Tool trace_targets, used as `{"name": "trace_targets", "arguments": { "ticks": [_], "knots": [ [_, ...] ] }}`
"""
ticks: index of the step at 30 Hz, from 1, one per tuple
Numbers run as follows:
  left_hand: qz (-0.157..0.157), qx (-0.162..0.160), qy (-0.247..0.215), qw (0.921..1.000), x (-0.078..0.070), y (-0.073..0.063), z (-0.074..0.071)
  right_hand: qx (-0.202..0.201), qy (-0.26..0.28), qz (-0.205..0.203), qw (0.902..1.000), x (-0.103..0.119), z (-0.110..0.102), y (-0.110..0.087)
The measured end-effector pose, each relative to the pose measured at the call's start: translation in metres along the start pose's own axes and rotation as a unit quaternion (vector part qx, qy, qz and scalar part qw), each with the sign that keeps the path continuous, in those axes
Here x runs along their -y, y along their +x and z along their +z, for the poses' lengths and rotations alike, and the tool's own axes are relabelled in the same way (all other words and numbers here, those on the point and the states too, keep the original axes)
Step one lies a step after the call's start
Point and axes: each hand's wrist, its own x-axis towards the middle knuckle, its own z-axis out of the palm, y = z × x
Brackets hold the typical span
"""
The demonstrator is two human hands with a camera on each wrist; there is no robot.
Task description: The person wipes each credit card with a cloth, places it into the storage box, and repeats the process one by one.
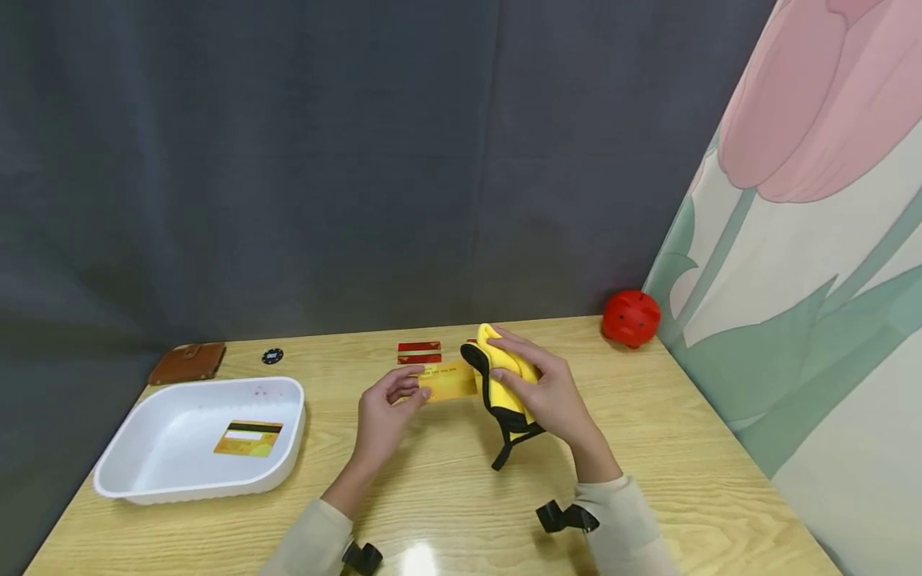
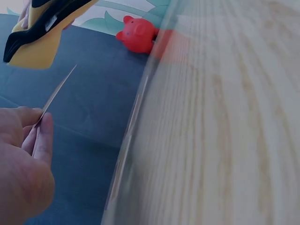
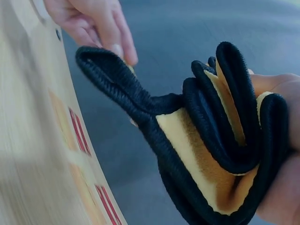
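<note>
Between thumb and fingers, my left hand (image 1: 385, 412) pinches a gold bank card (image 1: 448, 382) by its left end, above the table. In the left wrist view the card (image 2: 58, 89) shows nearly edge-on. A folded yellow cloth with black edging (image 1: 513, 384) is gripped in my right hand (image 1: 551, 392), its black hanging loop dangling below. The cloth's edge overlaps the card's right end in the head view; whether they touch I cannot tell. In the right wrist view the cloth (image 3: 201, 154) lies in several folds, hiding most of the card.
A white tray (image 1: 154, 448) at the left holds another gold card (image 1: 248, 438). Behind it lie a brown wallet (image 1: 189, 363) and a black chip (image 1: 272, 356). Red strips (image 1: 419, 352) lie on the table (image 1: 461, 512) beyond my hands. A red piggy bank (image 1: 631, 318) stands back right.
</note>
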Motion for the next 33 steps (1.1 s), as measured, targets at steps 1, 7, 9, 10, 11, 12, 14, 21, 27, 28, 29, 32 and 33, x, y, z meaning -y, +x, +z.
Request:
{"name": "trace_targets", "arguments": {
  "ticks": [1,7,9,10,11,12,14,21,27,28,29,32,33],
  "knots": [
    [0.001,-0.002,-0.002,1.0,-0.002,-0.001,-0.001,0.003,0.002,-0.006,1.0,0.001,0.004,-0.001],
    [0.002,0.001,-0.02,0.9998,-0.01,-0.009,-0.005,0.035,-0.007,-0.028,0.999,0.011,0.028,-0.005],
    [0.001,0.001,-0.03,0.9995,-0.012,-0.011,-0.005,0.042,-0.028,-0.03,0.9983,0.011,0.034,-0.006],
    [0.002,0.0,-0.037,0.9993,-0.013,-0.011,-0.004,0.044,-0.039,-0.031,0.9978,0.01,0.037,-0.007],
    [0.005,-0.002,-0.041,0.9991,-0.014,-0.012,-0.004,0.044,-0.051,-0.032,0.9972,0.01,0.04,-0.007],
    [0.007,-0.003,-0.046,0.9989,-0.016,-0.012,-0.003,0.045,-0.062,-0.033,0.9965,0.01,0.042,-0.007],
    [0.013,-0.005,-0.058,0.9982,-0.017,-0.013,-0.002,0.042,-0.081,-0.035,0.9952,0.009,0.045,-0.008],
    [0.033,-0.015,-0.082,0.996,-0.022,-0.017,0.001,0.034,-0.131,-0.058,0.989,0.01,0.05,-0.007],
    [0.035,-0.015,-0.099,0.9943,-0.026,-0.019,0.0,0.02,-0.159,-0.059,0.9853,0.007,0.049,-0.005],
    [0.036,-0.016,-0.099,0.9943,-0.026,-0.019,0.0,0.017,-0.163,-0.057,0.9848,0.006,0.049,-0.005],
    [0.036,-0.017,-0.098,0.9944,-0.027,-0.019,0.0,0.015,-0.167,-0.057,0.9843,0.006,0.048,-0.004],
    [0.038,-0.022,-0.097,0.9943,-0.028,-0.019,0.0,0.006,-0.173,-0.054,0.9834,0.003,0.045,-0.004],
    [0.04,-0.023,-0.097,0.9942,-0.028,-0.019,0.001,0.003,-0.173,-0.054,0.9834,0.002,0.044,-0.003]
  ]
}}
